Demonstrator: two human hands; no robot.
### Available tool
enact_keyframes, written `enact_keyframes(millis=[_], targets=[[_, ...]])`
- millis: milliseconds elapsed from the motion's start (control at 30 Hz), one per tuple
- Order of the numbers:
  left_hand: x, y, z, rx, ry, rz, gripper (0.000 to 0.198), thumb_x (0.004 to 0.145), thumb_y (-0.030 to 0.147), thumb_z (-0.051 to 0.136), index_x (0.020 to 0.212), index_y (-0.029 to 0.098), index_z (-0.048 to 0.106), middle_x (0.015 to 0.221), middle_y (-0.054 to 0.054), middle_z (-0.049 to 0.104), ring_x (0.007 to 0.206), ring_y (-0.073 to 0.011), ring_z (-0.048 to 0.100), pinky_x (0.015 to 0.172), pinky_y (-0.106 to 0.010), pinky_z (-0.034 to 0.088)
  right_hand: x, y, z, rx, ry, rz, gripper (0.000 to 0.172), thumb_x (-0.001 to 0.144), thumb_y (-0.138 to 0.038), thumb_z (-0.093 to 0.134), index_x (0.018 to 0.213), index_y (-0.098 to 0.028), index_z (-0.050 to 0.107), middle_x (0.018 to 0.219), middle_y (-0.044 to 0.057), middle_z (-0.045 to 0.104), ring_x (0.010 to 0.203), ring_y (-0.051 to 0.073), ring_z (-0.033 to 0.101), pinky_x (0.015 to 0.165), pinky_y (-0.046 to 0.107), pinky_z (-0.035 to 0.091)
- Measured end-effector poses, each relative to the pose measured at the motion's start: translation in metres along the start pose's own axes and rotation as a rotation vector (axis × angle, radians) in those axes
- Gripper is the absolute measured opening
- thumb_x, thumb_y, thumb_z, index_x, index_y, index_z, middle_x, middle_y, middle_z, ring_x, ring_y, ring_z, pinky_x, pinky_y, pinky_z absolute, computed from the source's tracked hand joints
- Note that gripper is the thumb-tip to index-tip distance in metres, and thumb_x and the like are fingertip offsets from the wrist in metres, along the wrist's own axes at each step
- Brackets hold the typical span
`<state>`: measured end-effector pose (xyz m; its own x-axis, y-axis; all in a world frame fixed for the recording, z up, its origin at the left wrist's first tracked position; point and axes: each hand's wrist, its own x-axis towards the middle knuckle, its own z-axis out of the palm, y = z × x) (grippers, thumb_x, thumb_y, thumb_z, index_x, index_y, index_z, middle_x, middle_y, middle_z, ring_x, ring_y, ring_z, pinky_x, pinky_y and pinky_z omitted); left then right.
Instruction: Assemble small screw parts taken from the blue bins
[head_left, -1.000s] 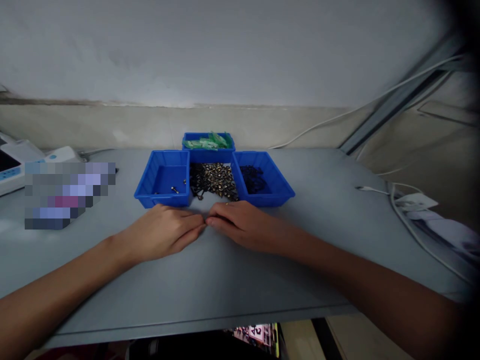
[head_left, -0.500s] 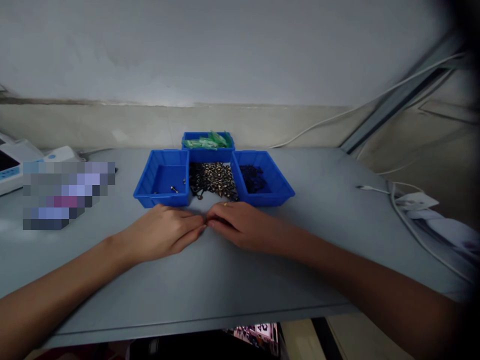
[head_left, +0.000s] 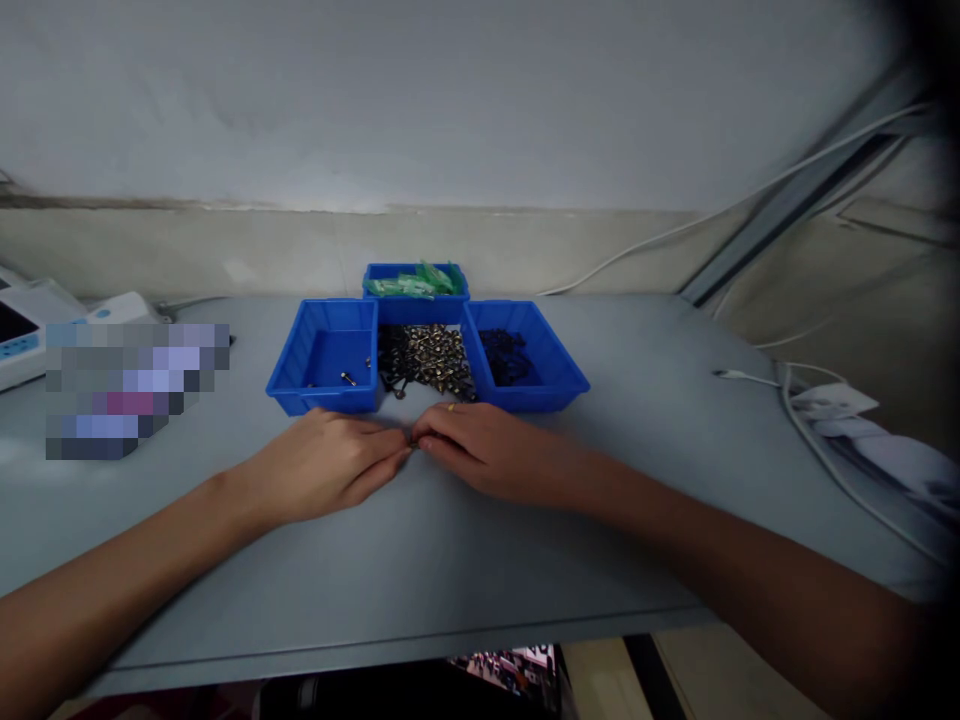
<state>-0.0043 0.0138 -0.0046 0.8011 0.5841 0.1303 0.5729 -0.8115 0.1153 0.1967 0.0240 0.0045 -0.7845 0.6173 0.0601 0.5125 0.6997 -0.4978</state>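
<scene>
My left hand (head_left: pixel 330 465) and my right hand (head_left: pixel 480 447) rest on the grey table (head_left: pixel 450 560), fingertips meeting in a pinch at the middle. Whatever lies between the fingertips is too small to make out. Just beyond them a pile of small brass and black metal parts (head_left: pixel 426 358) lies between two blue bins. The left blue bin (head_left: pixel 324 358) holds a few small parts. The right blue bin (head_left: pixel 525 360) holds dark parts. Behind stands a third blue bin (head_left: pixel 416 283) with green pieces.
A white device (head_left: pixel 30 320) and a blurred-out object (head_left: pixel 127 385) sit at the left. White cables (head_left: pixel 817 440) and a charger lie at the right table edge. A wall rises right behind the bins.
</scene>
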Motion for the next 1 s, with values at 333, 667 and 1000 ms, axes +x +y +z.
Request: enact_keyframes(millis=[333,667,1000], targets=[[0.0,0.0014,0.0001,-0.014,-0.033,0.02,0.024,0.087,0.024,0.035,0.077,0.018,0.055,0.067,0.001,0.056,0.062,-0.0106,0.054,0.057,-0.024,0.037,-0.0004,-0.0007,0.0008,0.026,0.008,-0.011,0.008,0.08,-0.019,0.043,0.083,-0.017,0.05,0.077,0.0,0.055,0.068,0.011,0.049,0.06,0.023,0.036],[0.0002,0.0002,0.0006,-0.026,-0.079,0.012,0.021,0.088,0.023,0.035,0.079,0.018,0.054,0.07,-0.001,0.057,0.064,-0.0129,0.054,0.059,-0.027,0.038,-0.0009,-0.0006,0.0037,0.025,0.052,0.014,0.007,0.079,-0.019,0.044,0.083,-0.018,0.05,0.076,0.0,0.055,0.067,0.01,0.048,0.059,0.023,0.035],[0.0,0.0003,0.0002,0.007,-0.003,-0.035,0.028,0.089,0.026,0.032,0.074,0.017,0.053,0.065,0.001,0.055,0.058,-0.0113,0.051,0.055,-0.027,0.035,0.0,0.0,0.0012,-0.053,0.035,0.011,0.02,0.088,-0.024,0.033,0.082,-0.016,0.051,0.078,0.002,0.056,0.07,0.012,0.051,0.063,0.025,0.036]])
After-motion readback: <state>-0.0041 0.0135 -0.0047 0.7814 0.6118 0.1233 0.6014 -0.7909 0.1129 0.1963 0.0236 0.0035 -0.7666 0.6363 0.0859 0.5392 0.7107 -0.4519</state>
